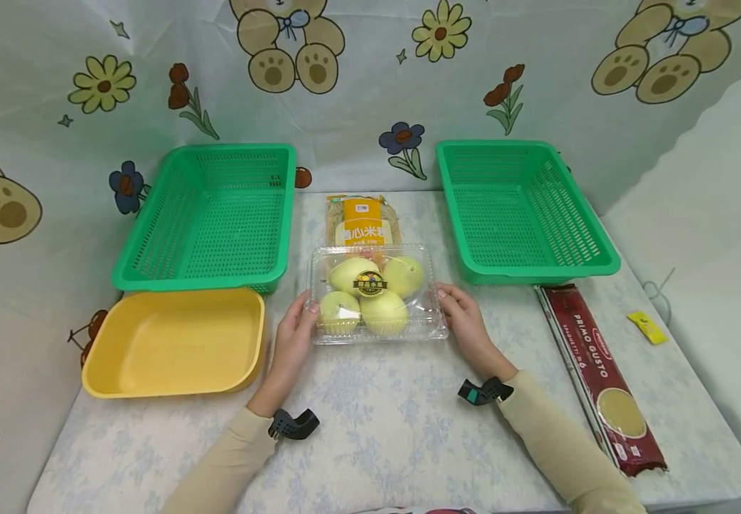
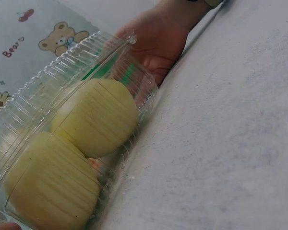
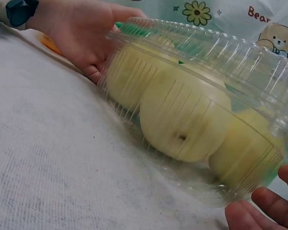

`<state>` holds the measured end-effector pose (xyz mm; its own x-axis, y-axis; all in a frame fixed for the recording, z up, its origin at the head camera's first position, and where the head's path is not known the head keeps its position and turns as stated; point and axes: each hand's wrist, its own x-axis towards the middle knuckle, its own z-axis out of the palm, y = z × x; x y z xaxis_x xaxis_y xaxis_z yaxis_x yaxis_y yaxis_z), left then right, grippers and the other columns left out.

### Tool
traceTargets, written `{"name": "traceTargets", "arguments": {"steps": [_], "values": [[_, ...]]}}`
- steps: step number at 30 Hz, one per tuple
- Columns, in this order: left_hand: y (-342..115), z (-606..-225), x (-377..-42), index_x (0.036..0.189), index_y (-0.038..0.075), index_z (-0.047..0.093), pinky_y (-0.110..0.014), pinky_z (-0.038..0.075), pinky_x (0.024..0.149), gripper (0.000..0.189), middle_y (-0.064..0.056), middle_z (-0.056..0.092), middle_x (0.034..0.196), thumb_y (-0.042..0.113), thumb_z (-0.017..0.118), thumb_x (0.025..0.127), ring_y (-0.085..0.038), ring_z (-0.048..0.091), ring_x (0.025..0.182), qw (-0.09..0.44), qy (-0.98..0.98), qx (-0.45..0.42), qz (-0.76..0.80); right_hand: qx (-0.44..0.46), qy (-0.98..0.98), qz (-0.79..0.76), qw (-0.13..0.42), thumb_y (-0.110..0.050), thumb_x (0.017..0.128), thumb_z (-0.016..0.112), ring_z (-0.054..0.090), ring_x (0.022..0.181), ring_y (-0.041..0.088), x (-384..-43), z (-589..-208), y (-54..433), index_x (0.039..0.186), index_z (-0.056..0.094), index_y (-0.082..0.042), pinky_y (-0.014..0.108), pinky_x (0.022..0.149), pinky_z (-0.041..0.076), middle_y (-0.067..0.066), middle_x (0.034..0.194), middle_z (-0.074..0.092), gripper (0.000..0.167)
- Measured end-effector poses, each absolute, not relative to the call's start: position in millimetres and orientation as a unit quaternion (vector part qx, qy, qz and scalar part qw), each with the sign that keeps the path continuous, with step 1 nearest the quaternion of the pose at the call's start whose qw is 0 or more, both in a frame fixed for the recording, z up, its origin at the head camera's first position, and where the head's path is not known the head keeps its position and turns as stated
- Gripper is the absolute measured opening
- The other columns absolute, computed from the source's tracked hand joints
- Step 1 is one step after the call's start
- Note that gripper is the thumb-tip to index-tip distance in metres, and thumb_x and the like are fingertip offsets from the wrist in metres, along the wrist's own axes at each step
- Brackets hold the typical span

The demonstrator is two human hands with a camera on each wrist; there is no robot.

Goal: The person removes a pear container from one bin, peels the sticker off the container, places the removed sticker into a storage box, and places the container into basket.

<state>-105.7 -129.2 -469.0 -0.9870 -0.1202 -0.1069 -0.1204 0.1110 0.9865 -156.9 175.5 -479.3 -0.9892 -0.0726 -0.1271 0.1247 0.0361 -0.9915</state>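
A clear plastic fruit box [image 1: 377, 294] with several pale yellow-green fruits and a dark label lies near the middle of the table. My left hand [image 1: 295, 325] holds its left end, and my right hand [image 1: 463, 318] holds its right end. The left wrist view shows the ribbed box wall and two fruits [image 2: 95, 117] close up, with the right hand [image 2: 156, 40] at the far end. In the right wrist view, right-hand fingertips [image 3: 269, 211] are at the box's lower corner and the left hand [image 3: 79, 36] is across from them. I cannot tell whether the box touches the table.
Behind the box lies an orange-labelled food packet [image 1: 364, 220], partly covered by it. Green baskets stand at back left [image 1: 216, 214] and back right [image 1: 525, 210]. A yellow basin [image 1: 174, 343] is at left. At right lie a red spaghetti packet [image 1: 602, 378] and a small yellow sachet [image 1: 647, 328].
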Motion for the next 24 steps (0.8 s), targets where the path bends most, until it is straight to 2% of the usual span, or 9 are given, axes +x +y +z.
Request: {"name": "traceTargets", "arguments": {"steps": [8,12,15,18,24], "values": [[-130.8,-467.5,-104.4,0.159,0.003,0.030,-0.051,0.033,0.122,0.063,-0.019,0.028,0.167,0.032,0.049,0.107,-0.037,0.031,0.154,0.006,0.745,-0.077,0.663,0.017,0.748,-0.663,0.030,-0.021,0.108,0.049,0.061,0.077,0.000,-156.5,-487.8,173.7,0.126,0.063,0.009,0.018,0.067,0.052,-0.013,0.094,0.069,0.038],[-132.3,-458.8,-109.2,0.161,0.003,0.025,-0.054,0.038,0.118,0.064,-0.022,0.029,0.166,0.022,0.052,0.105,-0.041,0.037,0.149,-0.008,0.752,-0.066,0.656,0.018,0.753,-0.658,0.025,-0.022,0.108,0.049,0.061,0.076,0.001,-156.1,-486.3,172.2,0.122,0.064,0.010,0.018,0.066,0.051,-0.018,0.088,0.070,0.038],[-132.4,-446.9,-113.1,0.160,0.006,0.029,-0.057,0.042,0.115,0.065,-0.019,0.031,0.165,0.015,0.055,0.102,-0.043,0.042,0.145,-0.017,0.762,-0.054,0.646,0.014,0.757,-0.653,0.025,-0.023,0.109,0.048,0.060,0.074,0.000,-155.8,-484.8,172.1,0.122,0.064,0.010,0.018,0.065,0.050,-0.022,0.086,0.070,0.039],[-131.0,-435.5,-116.7,0.158,0.008,0.035,-0.058,0.042,0.113,0.064,-0.017,0.028,0.167,0.013,0.060,0.099,-0.041,0.041,0.145,-0.033,0.782,-0.035,0.621,0.015,0.762,-0.647,0.026,-0.023,0.109,0.047,0.060,0.074,0.000,-156.1,-484.8,172.4,0.122,0.065,0.009,0.018,0.065,0.050,-0.024,0.086,0.070,0.039],[-123.5,-410.9,-128.1,0.154,0.016,0.044,-0.070,0.030,0.115,0.065,-0.015,0.022,0.169,0.021,0.066,0.093,-0.043,0.027,0.153,-0.068,0.850,0.006,0.522,0.015,0.761,-0.648,0.027,-0.022,0.109,0.047,0.061,0.074,0.000,-156.7,-485.7,172.4,0.122,0.064,0.009,0.018,0.065,0.050,-0.023,0.087,0.070,0.038]]}}
